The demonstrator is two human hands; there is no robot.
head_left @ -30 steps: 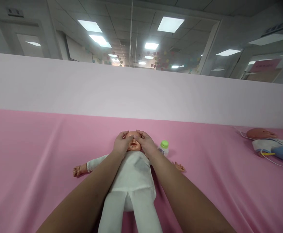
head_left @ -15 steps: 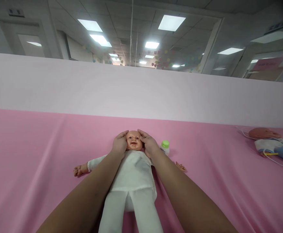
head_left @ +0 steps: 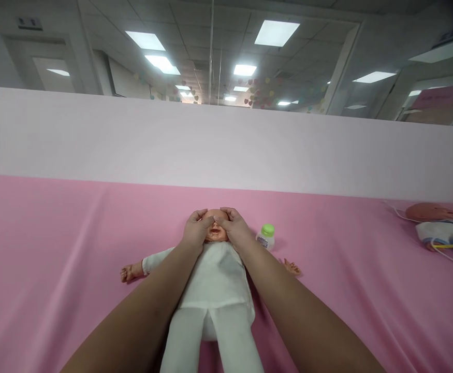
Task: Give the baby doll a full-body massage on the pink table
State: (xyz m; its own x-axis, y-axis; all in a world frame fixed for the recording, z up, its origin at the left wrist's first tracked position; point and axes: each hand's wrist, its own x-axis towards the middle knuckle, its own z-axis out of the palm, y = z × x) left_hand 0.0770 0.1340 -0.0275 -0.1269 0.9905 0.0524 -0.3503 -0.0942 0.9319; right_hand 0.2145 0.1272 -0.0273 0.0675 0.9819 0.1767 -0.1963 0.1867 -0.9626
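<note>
A baby doll (head_left: pixel 218 280) in a white top and white trousers lies on its back, its head away from me and its arms spread. My left hand (head_left: pixel 195 229) wraps the left side of the doll's head, and my right hand (head_left: pixel 234 229) wraps the right side. Both thumbs lie across the face over the eyes, their tips close together near the top of the nose. The doll's mouth and chin show below the thumbs. Just right of my right hand stands a small clear bottle (head_left: pixel 265 238) with a green cap.
Pink cloth (head_left: pixel 74 233) covers the table. A second doll (head_left: pixel 439 228) in white and blue, with a white tube and a yellow piece, lies at the far right. Behind the table runs a low white wall (head_left: pixel 226 145) with glass above it.
Both thumbs have moved inward from the sides of the doll's face and now cover its eyes. The fingers stay around the head. The view has shifted slightly.
</note>
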